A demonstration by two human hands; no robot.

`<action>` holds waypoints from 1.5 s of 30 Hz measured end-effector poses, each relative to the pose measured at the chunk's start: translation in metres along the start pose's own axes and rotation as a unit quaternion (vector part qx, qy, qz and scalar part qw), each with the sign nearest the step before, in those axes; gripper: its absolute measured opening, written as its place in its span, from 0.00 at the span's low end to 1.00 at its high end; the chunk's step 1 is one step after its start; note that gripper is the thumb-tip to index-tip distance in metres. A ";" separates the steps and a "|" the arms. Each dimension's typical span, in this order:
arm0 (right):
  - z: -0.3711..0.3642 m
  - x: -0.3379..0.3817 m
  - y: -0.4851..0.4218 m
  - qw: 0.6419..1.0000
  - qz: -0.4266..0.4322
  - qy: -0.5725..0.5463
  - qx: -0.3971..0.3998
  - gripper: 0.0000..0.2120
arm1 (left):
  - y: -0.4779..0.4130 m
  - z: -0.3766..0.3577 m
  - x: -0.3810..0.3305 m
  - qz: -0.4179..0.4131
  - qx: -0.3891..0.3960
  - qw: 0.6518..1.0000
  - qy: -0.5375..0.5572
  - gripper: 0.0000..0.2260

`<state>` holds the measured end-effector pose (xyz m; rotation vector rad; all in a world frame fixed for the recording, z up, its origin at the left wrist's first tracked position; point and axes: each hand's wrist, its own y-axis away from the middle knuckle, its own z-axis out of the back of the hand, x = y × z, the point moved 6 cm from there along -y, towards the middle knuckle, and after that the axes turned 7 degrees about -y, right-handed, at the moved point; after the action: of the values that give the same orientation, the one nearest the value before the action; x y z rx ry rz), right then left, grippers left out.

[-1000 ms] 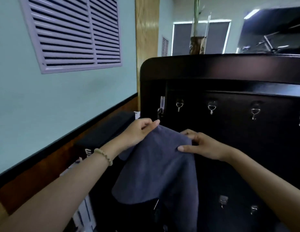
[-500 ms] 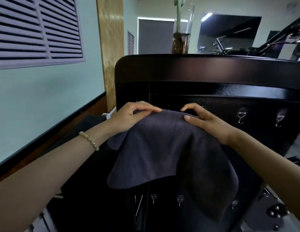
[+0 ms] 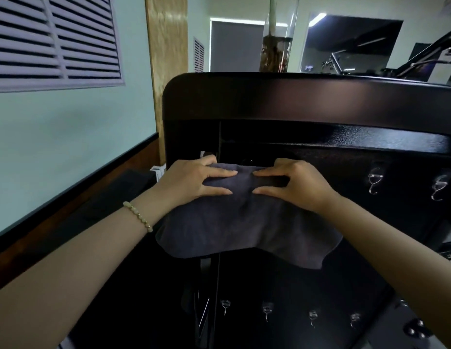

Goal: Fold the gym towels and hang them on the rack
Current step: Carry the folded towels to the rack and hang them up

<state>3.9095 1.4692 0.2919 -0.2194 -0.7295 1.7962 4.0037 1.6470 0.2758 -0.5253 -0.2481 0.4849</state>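
Note:
A dark grey gym towel (image 3: 244, 227) hangs in front of the black rack (image 3: 295, 102), its upper edge bunched at the level of the upper row of hooks. My left hand (image 3: 191, 181) grips the towel's top left part, thumb on the front and fingers curled over the edge. My right hand (image 3: 297, 185) grips the top right part the same way, pinching a fold between thumb and forefinger. The fingertips of the two hands nearly meet. Whatever hook lies behind the towel is hidden.
Two bare metal hooks (image 3: 374, 182) stick out of the rack to the right of my hands, and a lower row of hooks (image 3: 267, 311) runs beneath the towel. A pale wall with a louvred vent (image 3: 55, 39) is on the left. A glass vase (image 3: 277, 46) stands behind the rack.
Both hands have brought the towel's top edge up against the rack at the upper hooks and drawn closer together. The towel now hangs shorter and more bunched.

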 end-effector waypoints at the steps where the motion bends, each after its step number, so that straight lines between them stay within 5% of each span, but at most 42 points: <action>1: -0.004 0.000 0.000 0.999 0.011 0.039 -0.012 0.23 | 0.000 -0.006 0.001 0.011 -0.008 1.000 -0.007 0.30; 4: -0.017 -0.002 0.007 0.991 0.033 0.106 -0.073 0.25 | 0.008 -0.023 0.000 0.037 -0.063 0.997 0.019 0.26; 10: -0.046 -0.009 0.029 0.985 -0.046 0.038 -0.161 0.24 | 0.031 -0.065 -0.014 0.164 -0.095 0.965 0.179 0.20; 16: -0.063 -0.002 0.041 0.967 -0.055 0.084 -0.232 0.14 | 0.041 -0.072 -0.036 0.185 -0.149 0.965 0.111 0.23; 20: -0.076 0.000 0.051 0.965 -0.112 -0.098 -0.217 0.18 | 0.045 -0.077 -0.043 0.192 -0.105 0.951 0.220 0.23; 24: -0.093 -0.003 0.058 0.912 -0.178 -0.317 -0.192 0.20 | 0.047 -0.093 -0.046 0.207 -0.073 0.896 0.386 0.26; 28: -0.089 -0.006 0.055 0.899 -0.166 -0.355 -0.194 0.15 | 0.044 -0.096 -0.043 0.215 -0.061 0.870 0.440 0.24; 38: -0.097 -0.015 0.100 0.947 -0.221 -0.198 -0.126 0.19 | 0.127 -0.095 -0.051 0.247 -0.155 0.915 0.279 0.19; 45: -0.091 -0.042 0.228 0.956 -0.291 -0.033 -0.017 0.28 | 0.182 -0.124 -0.091 0.134 -0.043 0.979 0.150 0.23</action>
<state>3.7871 1.4236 0.0797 0.0369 -0.7755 1.2329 3.8999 1.6873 0.0651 -0.7134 0.0925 0.6500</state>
